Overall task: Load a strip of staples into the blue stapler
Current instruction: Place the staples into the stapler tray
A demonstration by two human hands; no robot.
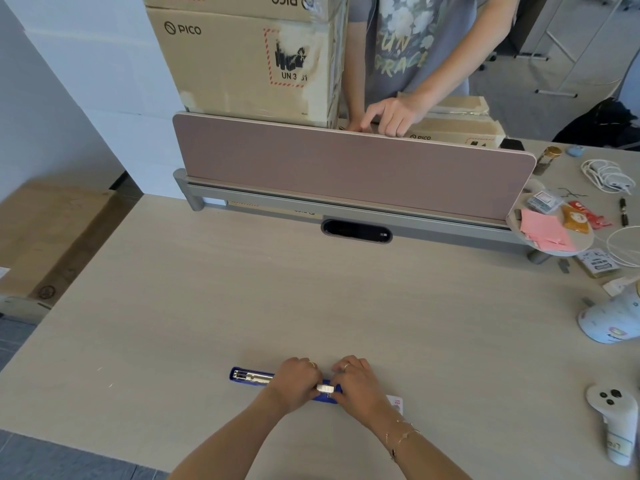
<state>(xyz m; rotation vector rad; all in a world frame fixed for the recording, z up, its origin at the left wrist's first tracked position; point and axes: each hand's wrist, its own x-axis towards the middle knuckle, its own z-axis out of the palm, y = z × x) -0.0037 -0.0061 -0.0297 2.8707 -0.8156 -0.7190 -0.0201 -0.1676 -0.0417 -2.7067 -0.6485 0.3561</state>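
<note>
Where hands (325, 382) meet, pale desk (207, 289) spreads.

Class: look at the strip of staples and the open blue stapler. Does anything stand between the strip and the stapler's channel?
Nothing visible does. The staple strip is pinched between both hands directly over the blue stapler, whose metal channel lies exposed to the left. The left hand covers the channel's middle, so that part cannot be checked.

Left hand (297, 380): knuckles up, fingers curled closed, ring on one finger; forearm bare, entering from lower left. Right hand (356, 382): knuckles up, fingers bent inward toward the left hand, fingertips nearly meeting; ring worn; fine chain bracelets at wrist; forearm bare
</note>
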